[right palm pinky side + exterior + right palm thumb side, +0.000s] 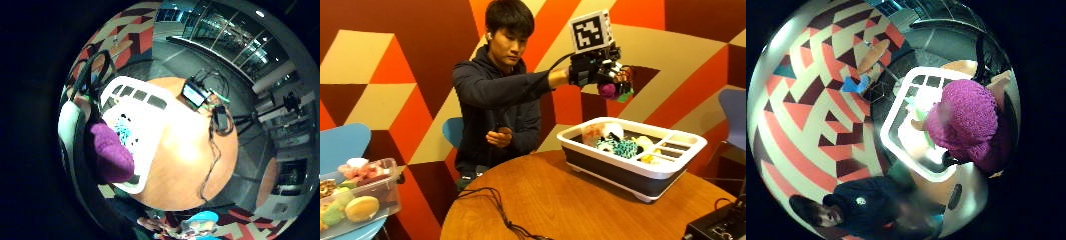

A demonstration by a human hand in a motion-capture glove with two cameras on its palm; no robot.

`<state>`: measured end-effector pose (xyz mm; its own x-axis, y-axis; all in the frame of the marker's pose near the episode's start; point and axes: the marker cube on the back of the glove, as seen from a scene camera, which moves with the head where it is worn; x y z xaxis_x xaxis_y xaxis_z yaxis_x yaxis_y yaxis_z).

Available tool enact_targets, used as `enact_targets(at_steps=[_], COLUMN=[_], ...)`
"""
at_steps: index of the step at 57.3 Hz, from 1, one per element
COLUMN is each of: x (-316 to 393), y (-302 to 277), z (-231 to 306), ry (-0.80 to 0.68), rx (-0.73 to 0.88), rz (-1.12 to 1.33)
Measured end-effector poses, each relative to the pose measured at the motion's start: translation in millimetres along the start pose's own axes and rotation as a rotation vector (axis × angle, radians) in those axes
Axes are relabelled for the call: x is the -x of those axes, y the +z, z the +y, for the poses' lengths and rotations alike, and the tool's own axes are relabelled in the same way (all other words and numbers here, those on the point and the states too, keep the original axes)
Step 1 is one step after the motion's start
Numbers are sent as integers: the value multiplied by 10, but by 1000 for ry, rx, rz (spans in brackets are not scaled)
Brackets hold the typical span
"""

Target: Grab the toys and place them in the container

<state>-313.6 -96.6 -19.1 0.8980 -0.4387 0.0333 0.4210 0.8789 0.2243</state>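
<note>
On the round wooden table we see a white-rimmed container holding several toys. High above the container we find the gloved right hand, fingers curled around a purple knitted toy. Well left of the container sits a clear toy bin.

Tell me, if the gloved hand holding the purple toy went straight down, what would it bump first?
Probably the toys in the white container. The gloved right hand holds the purple toy above it, though depth is hard to judge.
</note>
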Motion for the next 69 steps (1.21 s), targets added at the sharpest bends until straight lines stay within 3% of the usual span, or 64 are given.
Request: enact_targets(at_steps=[6,11,15,21,29,69], x=[63,2,-45,-136,-311,-1106], y=[285,506,576,411,148,-48], z=[-112,-96,-22,27,187,1044], ry=[70,116,88,81,101,162], rx=[86,256,329,214,110,95], rz=[79,113,80,-46,-13,83])
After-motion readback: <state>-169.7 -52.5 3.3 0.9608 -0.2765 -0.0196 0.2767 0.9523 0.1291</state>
